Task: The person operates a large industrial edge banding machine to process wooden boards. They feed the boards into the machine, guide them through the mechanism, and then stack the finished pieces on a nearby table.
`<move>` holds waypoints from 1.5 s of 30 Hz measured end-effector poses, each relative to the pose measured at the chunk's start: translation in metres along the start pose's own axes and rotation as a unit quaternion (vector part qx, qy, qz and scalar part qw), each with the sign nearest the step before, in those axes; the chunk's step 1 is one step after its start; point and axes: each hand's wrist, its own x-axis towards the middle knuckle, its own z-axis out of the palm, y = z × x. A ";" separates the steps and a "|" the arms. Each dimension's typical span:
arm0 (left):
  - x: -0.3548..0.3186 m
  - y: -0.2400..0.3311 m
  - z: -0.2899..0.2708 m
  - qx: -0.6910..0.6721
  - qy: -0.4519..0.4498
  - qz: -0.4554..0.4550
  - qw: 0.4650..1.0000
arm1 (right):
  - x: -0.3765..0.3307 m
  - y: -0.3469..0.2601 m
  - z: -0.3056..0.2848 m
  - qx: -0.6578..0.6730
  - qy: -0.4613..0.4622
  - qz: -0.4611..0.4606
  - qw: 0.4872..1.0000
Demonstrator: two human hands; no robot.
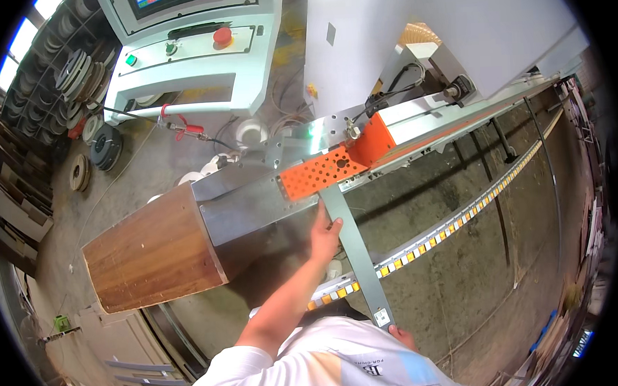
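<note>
A long, narrow grey panel strip point(355, 249) reaches from near my body to the machine. Its far end meets the edge of an orange perforated guard point(324, 172), and how far it goes beneath is hidden. My left hand point(325, 239) grips the strip's left edge near that end, with the thumb against it and the index finger pointing at the guard. At the near end, beside a small white label point(382, 317), my right hand point(403, 336) holds the strip; most of its fingers are hidden. A metal table plate point(248, 213) lies left of the guard.
A wood-grain board point(156, 251) extends left from the metal plate. Behind stands a control console point(200, 77) with a red stop button point(223, 37). A roller rail point(435, 239) with yellow and white rollers curves off to the right. Banding rolls point(107, 148) sit at the far left.
</note>
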 end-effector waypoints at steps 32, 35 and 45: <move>0.045 -0.015 0.129 0.200 -0.165 0.043 0.965 | 0.099 -0.082 -0.188 -0.179 0.156 -0.117 0.964; -0.037 0.030 0.101 0.170 -0.192 -0.021 0.966 | 0.106 -0.100 -0.170 -0.168 0.363 -0.381 0.834; -0.292 0.012 -0.096 0.160 -0.124 -0.054 0.978 | 0.045 -0.200 0.027 -0.123 -0.130 -0.497 0.849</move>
